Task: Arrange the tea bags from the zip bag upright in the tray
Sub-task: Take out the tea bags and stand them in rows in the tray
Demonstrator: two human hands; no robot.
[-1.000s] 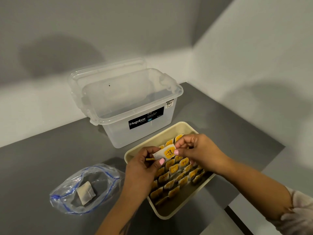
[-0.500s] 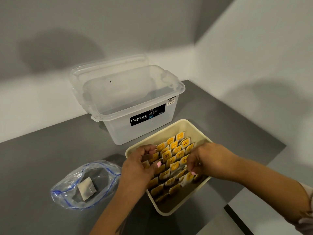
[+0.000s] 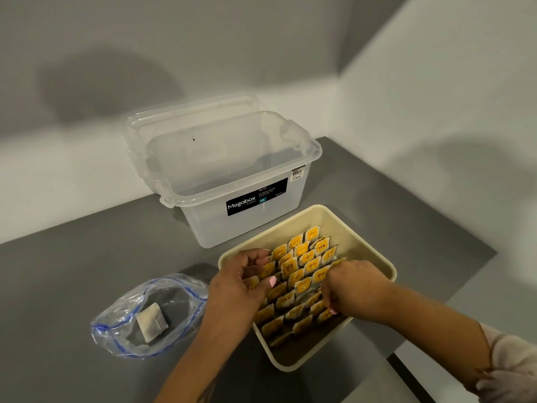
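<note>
Clear plastic zip bag (image 3: 151, 315) with a blue seal lies left of the left hand (image 3: 241, 283), one tea bag (image 3: 151, 322) flat inside it. That hand's curled fingers rest among the yellow-tagged tea bags (image 3: 296, 274) standing in rows in the cream tray (image 3: 374, 258). Beyond both hands stands an open Megabox storage box (image 3: 232, 181). Right hand (image 3: 353, 287) pinches a tea bag near the tray's right side.
</note>
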